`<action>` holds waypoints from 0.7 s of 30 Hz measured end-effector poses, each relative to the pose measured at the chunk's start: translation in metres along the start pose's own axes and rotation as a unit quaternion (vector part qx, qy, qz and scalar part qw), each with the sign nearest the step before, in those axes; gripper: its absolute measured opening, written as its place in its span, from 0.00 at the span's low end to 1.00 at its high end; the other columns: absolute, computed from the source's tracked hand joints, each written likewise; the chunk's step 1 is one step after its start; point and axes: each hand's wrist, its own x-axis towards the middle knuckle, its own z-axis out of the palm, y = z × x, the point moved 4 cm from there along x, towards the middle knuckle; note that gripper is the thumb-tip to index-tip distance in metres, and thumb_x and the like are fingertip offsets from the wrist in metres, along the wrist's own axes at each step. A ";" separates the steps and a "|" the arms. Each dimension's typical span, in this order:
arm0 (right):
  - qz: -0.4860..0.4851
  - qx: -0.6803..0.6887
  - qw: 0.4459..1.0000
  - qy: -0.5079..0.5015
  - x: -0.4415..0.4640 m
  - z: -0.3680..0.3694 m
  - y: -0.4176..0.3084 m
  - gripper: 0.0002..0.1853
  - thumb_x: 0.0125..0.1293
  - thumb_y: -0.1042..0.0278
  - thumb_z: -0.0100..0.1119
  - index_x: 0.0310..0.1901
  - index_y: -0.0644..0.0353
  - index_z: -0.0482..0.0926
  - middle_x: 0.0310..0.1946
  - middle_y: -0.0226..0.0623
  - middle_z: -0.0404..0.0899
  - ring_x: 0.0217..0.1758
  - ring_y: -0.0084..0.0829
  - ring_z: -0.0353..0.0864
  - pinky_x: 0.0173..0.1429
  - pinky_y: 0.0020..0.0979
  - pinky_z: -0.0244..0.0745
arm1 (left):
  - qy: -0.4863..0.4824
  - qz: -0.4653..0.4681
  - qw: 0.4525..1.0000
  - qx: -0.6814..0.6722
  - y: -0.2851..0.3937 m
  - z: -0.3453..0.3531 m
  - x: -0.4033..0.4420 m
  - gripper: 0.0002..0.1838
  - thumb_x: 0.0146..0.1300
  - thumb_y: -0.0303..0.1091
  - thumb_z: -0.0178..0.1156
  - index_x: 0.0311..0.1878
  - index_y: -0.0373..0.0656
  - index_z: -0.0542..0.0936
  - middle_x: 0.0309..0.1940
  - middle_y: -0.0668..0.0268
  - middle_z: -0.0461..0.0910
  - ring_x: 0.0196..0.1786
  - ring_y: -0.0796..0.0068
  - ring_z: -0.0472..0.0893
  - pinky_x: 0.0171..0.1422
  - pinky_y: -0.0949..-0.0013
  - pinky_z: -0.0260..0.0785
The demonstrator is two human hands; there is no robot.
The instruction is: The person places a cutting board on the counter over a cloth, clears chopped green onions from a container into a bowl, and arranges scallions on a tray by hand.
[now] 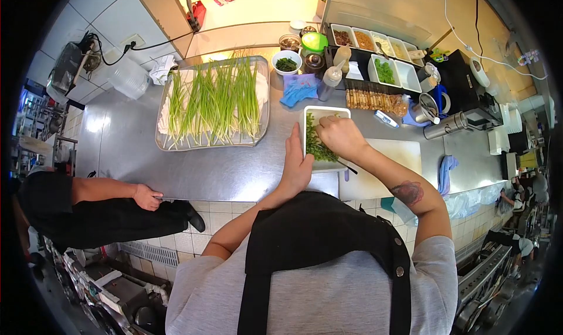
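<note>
A white rectangular container [345, 165] with chopped green herbs [319, 150] stands on the steel counter in front of me. My left hand [295, 164] lies along the container's left wall, its fingers stretched out and pointing away from me. Over the herbs, at the container's right side, my right hand [340, 137] is closed with its fingers curled down; what they hold, if anything, is hidden. A thin dark handle [347, 166] sticks out at the container's near right corner. The white cutting board [402, 154] lies to the right.
A clear tray [264, 124] of long green stalks [217, 100] is at the left. Behind are a white bowl [287, 62], squeeze bottles [331, 80], blue gloves [302, 89] and ingredient trays [384, 71]. A co-worker's hand [148, 197] is at the counter's left front edge.
</note>
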 end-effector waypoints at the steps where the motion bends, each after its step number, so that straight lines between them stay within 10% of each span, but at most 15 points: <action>1: 0.007 0.001 1.000 0.006 0.000 -0.003 0.001 0.04 0.51 0.71 0.55 0.25 0.60 0.79 0.27 0.36 0.79 0.34 0.33 0.82 0.33 0.32 0.78 | 0.004 0.011 1.000 0.005 0.002 0.000 0.000 0.42 0.51 0.21 0.46 0.72 0.29 0.44 0.60 0.42 0.58 0.65 0.46 0.59 0.73 0.58 0.48; 21: 0.051 -0.086 0.995 0.002 -0.002 -0.007 0.010 0.02 0.48 0.72 0.56 0.23 0.57 0.78 0.25 0.33 0.77 0.34 0.31 0.80 0.31 0.30 0.77 | 0.035 -0.008 0.999 0.006 0.011 0.004 -0.001 0.44 0.53 0.21 0.48 0.73 0.33 0.40 0.57 0.43 0.56 0.60 0.45 0.62 0.69 0.57 0.55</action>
